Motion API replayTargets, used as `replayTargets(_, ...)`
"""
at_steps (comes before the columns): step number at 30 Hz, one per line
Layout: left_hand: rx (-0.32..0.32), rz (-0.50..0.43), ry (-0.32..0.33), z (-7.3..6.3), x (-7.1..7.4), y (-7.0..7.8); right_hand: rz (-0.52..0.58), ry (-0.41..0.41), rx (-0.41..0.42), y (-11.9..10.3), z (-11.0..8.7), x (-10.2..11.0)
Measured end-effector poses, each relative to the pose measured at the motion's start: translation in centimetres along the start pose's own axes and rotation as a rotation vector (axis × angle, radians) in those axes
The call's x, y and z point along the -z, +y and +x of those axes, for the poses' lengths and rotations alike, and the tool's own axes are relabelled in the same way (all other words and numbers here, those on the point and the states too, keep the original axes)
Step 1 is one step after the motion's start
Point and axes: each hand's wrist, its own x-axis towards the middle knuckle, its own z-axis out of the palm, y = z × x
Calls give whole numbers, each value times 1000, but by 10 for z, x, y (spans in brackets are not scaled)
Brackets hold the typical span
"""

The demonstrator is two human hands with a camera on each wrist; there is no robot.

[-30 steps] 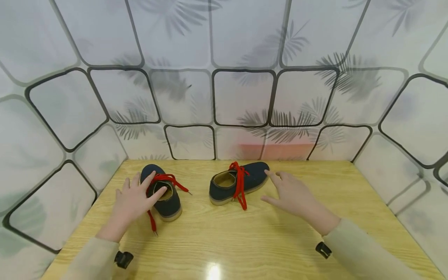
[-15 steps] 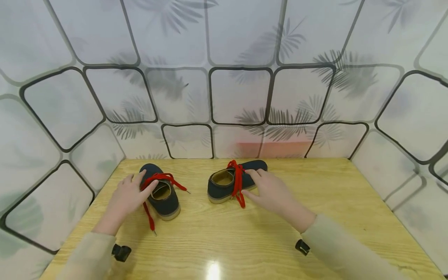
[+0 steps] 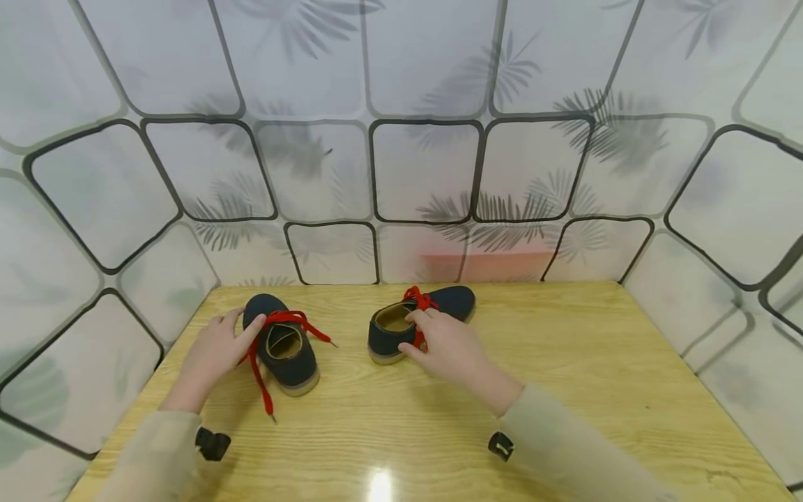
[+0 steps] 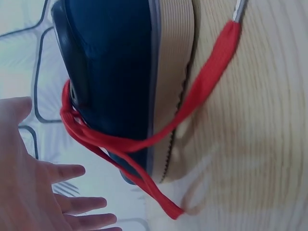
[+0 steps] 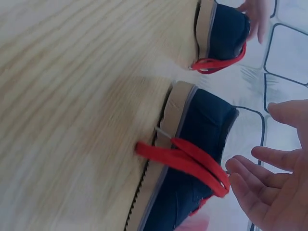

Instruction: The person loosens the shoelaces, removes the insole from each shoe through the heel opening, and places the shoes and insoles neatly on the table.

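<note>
Two navy shoes with red laces and pale soles sit on the wooden table. My left hand [image 3: 210, 355] hovers at the outer side of the left shoe [image 3: 295, 366], thumb near its laces [image 3: 262, 390]. In the left wrist view that hand's fingers [image 4: 82, 204] are spread, apart from the shoe's side [image 4: 115, 62]. My right hand [image 3: 452, 352] is over the laces of the right shoe [image 3: 453, 301], hiding part of them. From the right wrist, loosely bent fingers [image 5: 250, 192] appear right beside the lace loop [image 5: 180, 161], with nothing pinched between them.
The pale wooden table [image 3: 351, 432] runs back to a patterned fabric wall [image 3: 426, 174], which also closes in both sides. The left shoe's lace ends [image 3: 323, 337] trail onto the tabletop. A black wrist device [image 3: 213, 444] hangs under each sleeve.
My right hand has moved left from the right shoe's toe to over its laces. My left hand has drawn slightly left, off the left shoe's opening. Both shoes stay in place.
</note>
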Motion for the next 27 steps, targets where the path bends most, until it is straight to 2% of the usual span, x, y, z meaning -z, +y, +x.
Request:
replayTargets(13, 74, -83, -30, 11, -10, -32, 133, 15, 27, -30, 10, -36)
replayTargets(20, 114, -144, -60, 20, -14, -39, 277, -44, -24, -42, 14, -57)
replayTargets(27, 175, -202, -104, 29, -13, -44, 353, -106, -56, -55, 23, -76)
